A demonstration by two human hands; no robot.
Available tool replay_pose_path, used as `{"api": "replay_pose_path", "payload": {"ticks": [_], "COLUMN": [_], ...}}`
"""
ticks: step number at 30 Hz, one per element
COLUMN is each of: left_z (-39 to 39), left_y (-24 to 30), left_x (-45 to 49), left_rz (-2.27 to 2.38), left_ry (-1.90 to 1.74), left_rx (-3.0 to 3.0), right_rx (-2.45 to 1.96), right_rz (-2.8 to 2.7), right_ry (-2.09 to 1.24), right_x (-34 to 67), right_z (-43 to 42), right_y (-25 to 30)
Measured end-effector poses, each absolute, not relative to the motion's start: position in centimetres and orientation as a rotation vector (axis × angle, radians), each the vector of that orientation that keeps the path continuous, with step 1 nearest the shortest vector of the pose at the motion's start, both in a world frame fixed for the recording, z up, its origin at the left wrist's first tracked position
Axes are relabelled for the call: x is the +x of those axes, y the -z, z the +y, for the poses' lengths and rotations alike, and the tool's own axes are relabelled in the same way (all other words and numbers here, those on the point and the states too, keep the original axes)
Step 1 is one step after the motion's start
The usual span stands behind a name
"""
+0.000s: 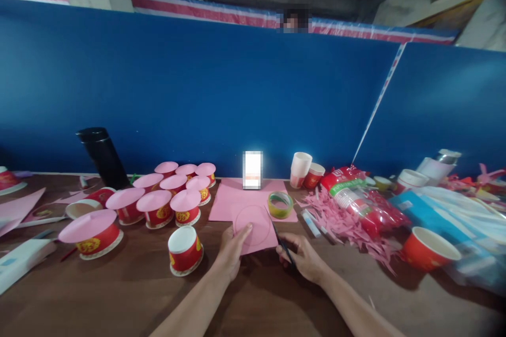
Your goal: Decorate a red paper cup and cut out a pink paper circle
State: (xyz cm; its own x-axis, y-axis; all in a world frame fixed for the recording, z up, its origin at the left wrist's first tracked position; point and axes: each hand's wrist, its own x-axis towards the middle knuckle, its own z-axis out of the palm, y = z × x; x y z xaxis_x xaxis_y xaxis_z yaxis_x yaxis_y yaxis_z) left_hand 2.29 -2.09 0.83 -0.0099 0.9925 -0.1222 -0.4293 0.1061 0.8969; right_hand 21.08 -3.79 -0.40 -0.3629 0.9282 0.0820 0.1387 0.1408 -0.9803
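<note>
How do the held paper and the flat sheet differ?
The held paper is smaller than the flat sheet. The held paper is in the left hand; the flat sheet lies on the table. The held paper bears a circle outline; none shows on the flat sheet. Both are pink.

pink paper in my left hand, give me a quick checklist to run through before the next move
1. Pink paper gripped: ok, the left hand holds it with the thumb on top.
2. Scissors in hand: ok, the right hand holds them at the paper's right edge.
3. Circle outline visible: ok, most of it shows on the paper.
4. Left thumb off the outline: not ok, it lies across the circle's left side.
5. Scissor blades open: cannot tell, too small and blurred.
6. Scissors clear of the tape roll: cannot tell, they look close in this view.
</note>
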Motion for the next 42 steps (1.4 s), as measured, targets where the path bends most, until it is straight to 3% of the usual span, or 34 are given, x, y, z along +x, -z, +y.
{"api": "replay_pose_path", "payload": {"ticks": [42], "left_z": [-2.29], "left_y": [-1.12], "left_x": [2.37], "left_rz": [0.931], "left_ry": [-1.249], "left_rx": [0.789], "right_rx": [-1.057], "right_rz": [-1.642], "right_ry": [-1.288], "right_x": [21.28], "right_z": [-3.86], "right_y": [-0.15]}}
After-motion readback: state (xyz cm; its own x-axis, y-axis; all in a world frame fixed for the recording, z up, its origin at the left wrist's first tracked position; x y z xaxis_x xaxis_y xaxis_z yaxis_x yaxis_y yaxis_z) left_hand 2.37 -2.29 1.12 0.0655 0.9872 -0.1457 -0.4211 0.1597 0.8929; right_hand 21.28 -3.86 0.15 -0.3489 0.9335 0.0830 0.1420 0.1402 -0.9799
